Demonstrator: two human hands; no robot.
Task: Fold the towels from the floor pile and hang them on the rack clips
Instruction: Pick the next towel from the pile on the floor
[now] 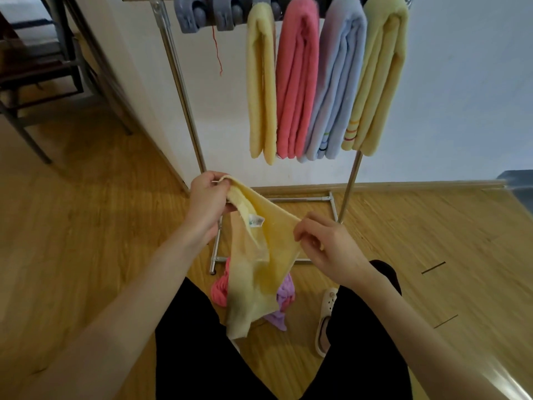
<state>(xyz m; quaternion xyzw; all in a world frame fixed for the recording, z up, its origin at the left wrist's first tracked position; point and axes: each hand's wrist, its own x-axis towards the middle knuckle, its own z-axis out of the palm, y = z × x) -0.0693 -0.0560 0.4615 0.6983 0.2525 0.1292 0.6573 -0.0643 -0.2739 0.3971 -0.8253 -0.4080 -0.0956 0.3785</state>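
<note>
A pale yellow towel (261,267) with a small white label hangs between my hands above the floor pile. My left hand (209,202) grips its upper corner. My right hand (326,249) pinches the top edge lower and to the right. Beneath it a pink towel (219,290) and a purple towel (284,295) lie crumpled on the wood floor. On the metal rack (184,93), folded towels hang from clips: yellow (261,90), pink (297,82), light blue (336,88) and another yellow (377,82). Two grey clips (207,15) at the rack's left hold nothing.
My legs in black trousers flank the pile, with a white clog (326,324) on my right foot. The rack's base frame (331,203) lies on the floor by a white wall. Dark metal furniture legs (43,90) stand at far left.
</note>
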